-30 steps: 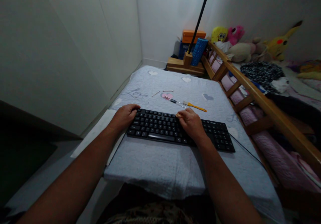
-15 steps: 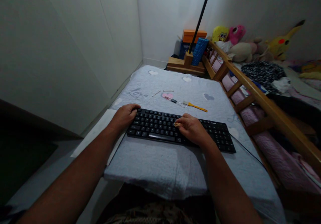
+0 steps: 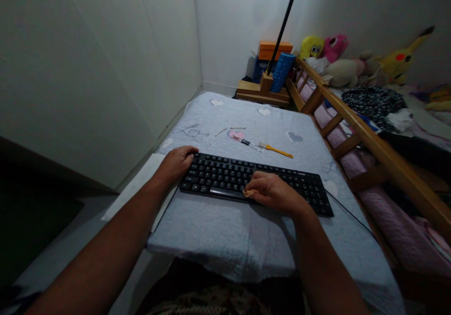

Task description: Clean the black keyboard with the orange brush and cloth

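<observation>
Right hand (image 3: 270,190) closed on tan wad (image 3: 249,193), against front rows of keyboard (image 3: 220,175); left hand (image 3: 177,162) clamped on keyboard's left end. Keyboard toward table's (image 3: 207,225) near edge. Wiping apparently unfinished; done and remaining areas indistinguishable.

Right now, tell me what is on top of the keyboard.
On the keyboard: the right hand, pinching a small tan wad by the space bar, and the left hand at the left end. Keys beneath both hands are hidden.

Dim in here; soft light touches the wall (image 3: 232,28) beyond the keyboard (image 3: 221,174). Faint glare marks its space bar (image 3: 225,193).
</observation>
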`<state>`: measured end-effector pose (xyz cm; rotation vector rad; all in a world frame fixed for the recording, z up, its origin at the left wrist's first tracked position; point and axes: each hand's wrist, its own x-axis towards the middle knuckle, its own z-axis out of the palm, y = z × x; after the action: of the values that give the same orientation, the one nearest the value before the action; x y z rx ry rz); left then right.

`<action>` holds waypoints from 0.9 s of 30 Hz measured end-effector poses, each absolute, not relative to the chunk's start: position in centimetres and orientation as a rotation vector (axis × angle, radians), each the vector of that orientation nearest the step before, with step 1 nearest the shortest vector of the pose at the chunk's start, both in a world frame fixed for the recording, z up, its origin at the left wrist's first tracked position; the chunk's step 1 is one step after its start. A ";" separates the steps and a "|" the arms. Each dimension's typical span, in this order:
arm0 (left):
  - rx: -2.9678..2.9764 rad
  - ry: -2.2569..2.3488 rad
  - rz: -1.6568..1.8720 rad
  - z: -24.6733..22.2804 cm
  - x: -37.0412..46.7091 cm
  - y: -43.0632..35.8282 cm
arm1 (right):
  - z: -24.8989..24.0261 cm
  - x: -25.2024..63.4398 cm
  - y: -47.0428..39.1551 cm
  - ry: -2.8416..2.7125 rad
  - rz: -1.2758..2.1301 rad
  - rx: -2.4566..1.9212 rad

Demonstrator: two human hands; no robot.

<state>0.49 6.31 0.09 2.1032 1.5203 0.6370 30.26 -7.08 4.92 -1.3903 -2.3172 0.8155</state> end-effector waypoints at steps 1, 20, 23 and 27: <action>2.102 1.524 0.635 0.1 0.5 6.3 | 4.9 30.3 -7.1 -2.329 0.835 -1.373; 2.089 1.520 0.651 0.2 0.6 6.0 | 2.4 31.8 -4.8 -1.823 0.354 -1.646; 2.097 1.519 0.644 0.3 0.6 6.0 | 1.4 31.8 -3.8 -1.803 0.255 -1.682; 2.101 1.529 0.636 0.4 0.6 6.0 | 1.3 31.4 -3.2 -1.857 0.218 -1.757</action>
<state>0.63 6.02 0.36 2.1010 1.5292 0.6360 31.36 -3.23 1.26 -1.7575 -1.8571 0.2176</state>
